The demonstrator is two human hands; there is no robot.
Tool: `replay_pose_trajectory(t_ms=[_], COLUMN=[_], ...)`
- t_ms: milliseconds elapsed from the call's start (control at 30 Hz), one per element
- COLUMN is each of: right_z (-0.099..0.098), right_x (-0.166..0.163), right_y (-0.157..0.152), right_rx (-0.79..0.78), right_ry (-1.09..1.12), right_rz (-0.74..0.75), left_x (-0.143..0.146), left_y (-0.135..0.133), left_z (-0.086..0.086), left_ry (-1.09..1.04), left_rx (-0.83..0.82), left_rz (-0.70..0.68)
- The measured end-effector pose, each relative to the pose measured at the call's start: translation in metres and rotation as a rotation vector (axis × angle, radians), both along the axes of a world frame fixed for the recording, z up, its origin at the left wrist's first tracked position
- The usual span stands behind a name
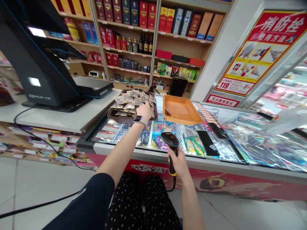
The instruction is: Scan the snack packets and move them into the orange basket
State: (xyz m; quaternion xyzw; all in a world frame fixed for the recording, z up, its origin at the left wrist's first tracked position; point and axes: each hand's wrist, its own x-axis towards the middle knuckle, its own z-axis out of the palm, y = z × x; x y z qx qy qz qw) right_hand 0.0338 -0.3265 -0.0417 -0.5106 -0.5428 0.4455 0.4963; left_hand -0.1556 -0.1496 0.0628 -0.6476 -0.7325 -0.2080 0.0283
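Note:
My left hand (144, 111), with a watch at the wrist, reaches into a dark brown wicker basket (117, 118) heaped with small flat packets (130, 99). Its fingertips are down among the packets, and I cannot see whether they grip one. In my right hand (177, 159) is a black barcode scanner (170, 140), held by its handle near the front edge of the freezer. The scanner head points forward over the glass lid, and a yellow band shows at the handle's base with a cable below. An orange wicker tray (182, 119) stands right of the dark basket.
Two phones, one black (207, 143) and one farther back (217, 130), lie on the glass-topped freezer (148, 152). A scale terminal (45, 73) stands on the white counter (93, 110) at left. Shelves (127, 49) of boxes and bottles rise behind. A cable (55, 150) hangs at left.

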Motion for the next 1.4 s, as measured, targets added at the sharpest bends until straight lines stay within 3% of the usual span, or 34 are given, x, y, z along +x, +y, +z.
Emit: replay_pose_trajectory(t_ms=[333,500,667,833,967,1400], right_z=[0.001,0.001,-0.002,-0.001,-0.001,0.006], right_x=[0.003,0.004,0.002,0.002,0.000,-0.020], right_y=[-0.006,-0.006,-0.001,-0.002,-0.008,-0.013], right_rx=[0.005,0.000,-0.001,0.011,0.018,0.048], right_ry=[-0.024,-0.016,-0.007,-0.028,-0.049,-0.094], right_rz=[-0.009,-0.030,-0.031,-0.035,-0.062,-0.097], left_x=[0.019,0.003,-0.004,0.014,0.021,0.020], left_y=[0.007,-0.007,-0.031,-0.055,-0.067,-0.071], left_z=[-0.001,-0.011,-0.044,-0.091,-0.113,-0.118], left_ry=[-0.105,-0.264,-0.746,-1.248,-1.405,-1.487], left_rx=[0.010,0.203,0.364,0.345,0.275,0.169], left_rz=[-0.039,-0.080,-0.287,-0.382,-0.375,-0.319])
